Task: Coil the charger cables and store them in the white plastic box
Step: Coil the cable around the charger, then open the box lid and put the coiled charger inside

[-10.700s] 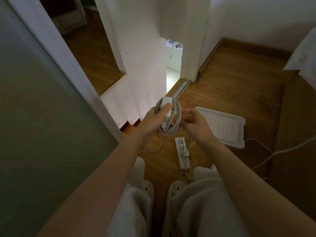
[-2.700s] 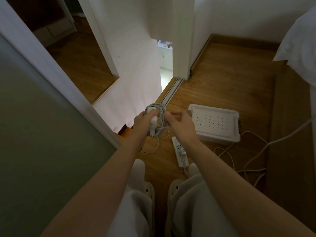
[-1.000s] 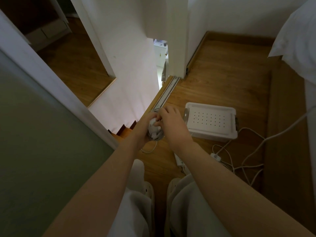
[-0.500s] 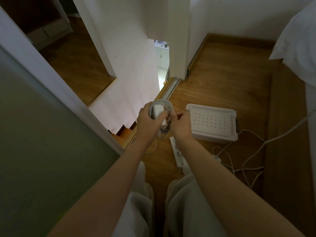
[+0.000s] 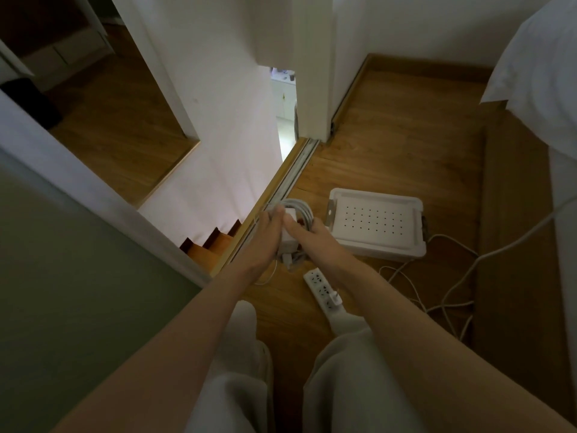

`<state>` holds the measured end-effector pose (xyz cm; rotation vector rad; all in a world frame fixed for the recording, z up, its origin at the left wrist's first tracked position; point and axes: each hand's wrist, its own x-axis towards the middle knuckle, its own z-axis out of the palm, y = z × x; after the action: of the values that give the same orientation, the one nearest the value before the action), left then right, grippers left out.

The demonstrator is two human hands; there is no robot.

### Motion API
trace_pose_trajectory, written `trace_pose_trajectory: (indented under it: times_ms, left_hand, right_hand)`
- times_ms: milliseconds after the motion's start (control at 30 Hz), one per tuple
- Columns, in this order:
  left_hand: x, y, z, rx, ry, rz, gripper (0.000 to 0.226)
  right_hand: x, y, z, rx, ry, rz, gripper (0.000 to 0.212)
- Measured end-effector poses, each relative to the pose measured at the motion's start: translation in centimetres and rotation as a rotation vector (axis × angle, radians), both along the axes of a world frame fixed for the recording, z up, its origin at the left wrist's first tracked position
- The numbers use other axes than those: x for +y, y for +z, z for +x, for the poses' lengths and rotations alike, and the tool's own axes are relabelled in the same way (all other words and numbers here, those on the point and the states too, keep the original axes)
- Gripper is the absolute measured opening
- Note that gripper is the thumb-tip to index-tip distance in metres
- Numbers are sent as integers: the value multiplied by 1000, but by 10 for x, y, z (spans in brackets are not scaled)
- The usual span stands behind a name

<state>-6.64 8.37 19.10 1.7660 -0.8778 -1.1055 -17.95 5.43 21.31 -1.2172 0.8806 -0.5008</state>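
fingers of the left hand and right hand curl around a coiled charger cable, thumbs pressing its adapter, above the floor. the white plastic box sits at 3 o'clock, lid on. opening it likely needs one hand, and a loosened grip could let the loops spring apart. a thin tail hangs at 6 o'clock near the power strip and may snag. the stairwell at 8 o'clock could swallow a dropped bundle; loose cables at 4 o'clock threaten a trip.
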Motion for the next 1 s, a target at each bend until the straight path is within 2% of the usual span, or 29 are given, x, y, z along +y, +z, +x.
trace_pose_trajectory:
  times_ms: [133, 200, 267, 433, 533, 667, 767, 900, 1000]
  left_hand:
    - [-13, -13, 0, 291, -151, 27, 60]
    - [-22, -15, -7, 254, -231, 26, 55]
    - [-36, -28, -15, 28, -331, 51, 44]
    - [-78, -86, -15, -925, -644, 212, 48]
    - [-93, -119, -14, -1130, -742, 293, 45]
    - [-122, -161, -14, -1152, -730, 348, 41]
    - [-154, -191, -17, -1133, -682, 362, 39]
    - [-195, -222, -23, -1088, -617, 414, 45]
    - [-218, -243, -28, -1072, -598, 447, 51]
  right_hand:
    - [-27, -20, -8, 116, 1, -13, 45]
    - [-37, -34, -15, 186, -78, 15, 51]
    - [-48, -53, -25, 250, -192, 53, 53]
    - [-84, -105, -68, 492, -328, -25, 57]
    - [-107, -141, -94, 672, -383, -133, 59]
    - [-137, -191, -113, 760, -391, -228, 52]
    - [-166, -221, -115, 846, -355, -388, 55]
    - [-206, -247, -105, 1016, -215, -609, 61]
    - [-220, -265, -101, 1140, -76, -717, 57]
